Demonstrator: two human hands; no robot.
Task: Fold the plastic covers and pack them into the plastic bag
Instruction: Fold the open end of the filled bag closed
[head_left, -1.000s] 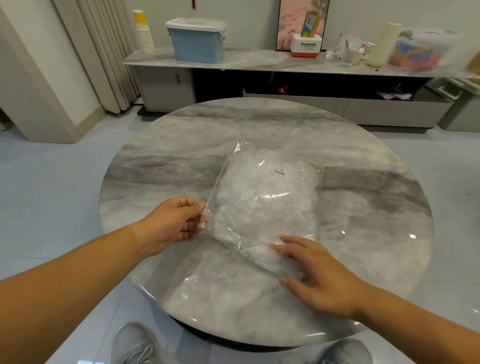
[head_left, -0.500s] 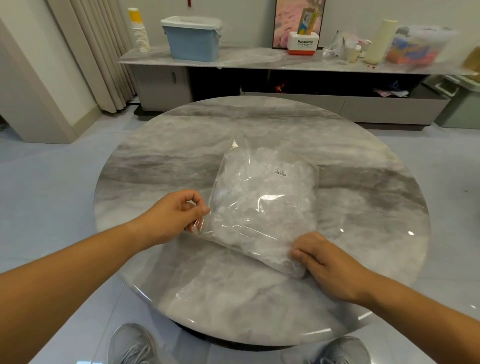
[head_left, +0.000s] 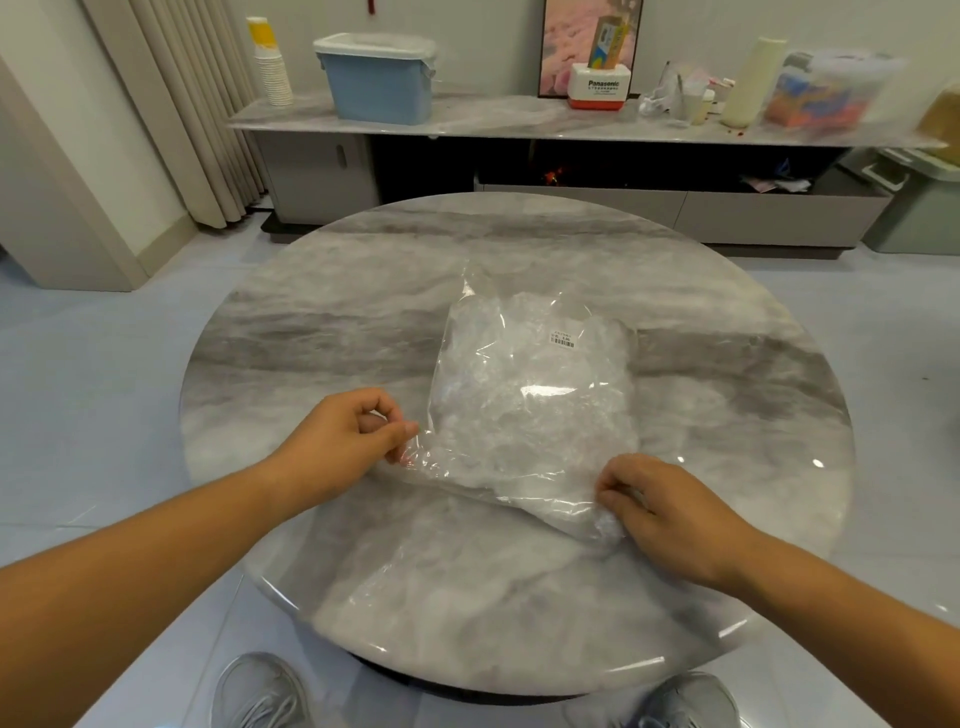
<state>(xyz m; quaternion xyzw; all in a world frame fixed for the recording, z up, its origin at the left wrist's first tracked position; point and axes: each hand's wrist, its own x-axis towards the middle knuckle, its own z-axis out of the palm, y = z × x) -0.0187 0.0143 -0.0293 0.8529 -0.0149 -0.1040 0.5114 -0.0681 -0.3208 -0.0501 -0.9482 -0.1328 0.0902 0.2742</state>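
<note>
Lying near the middle of one round marble table (head_left: 363, 322) is one clear bag (head_left: 540, 374), its long side running away from the person. It is stuffed with crumpled whitish covers (head_left: 519, 436); they are pressed into a single mass, so how many there are cannot be told. One small white barcode label (head_left: 562, 339) sits on the bag's far upper face. The far left corner of the bag sticks up in a thin point, and the near edge is lifted slightly off the table.

Both hands are on the bag, one at each near corner. The left hand (head_left: 343, 447) pinches the near left corner between thumb and curled fingers, the film bunched and wrinkled at the fingertips. The right hand (head_left: 670, 514) has its fingers curled round the near right corner, gripping the film where it folds under. The two hands are well apart, with the bag's near edge stretched between them.

Two grey shoes (head_left: 260, 691) show below the table's near rim, one on each side.

Against the far wall stands one long sideboard (head_left: 519, 119). On its top, from left to right: one stack of paper cups (head_left: 270, 67), one blue bin (head_left: 376, 78) with a pale lid, one red and white Panasonic box (head_left: 600, 85), a few small items too blurred to name, one cream roll (head_left: 753, 83) standing upright, and one clear tub (head_left: 826, 93) with coloured contents. One curtain (head_left: 208, 104) hangs at the left.
</note>
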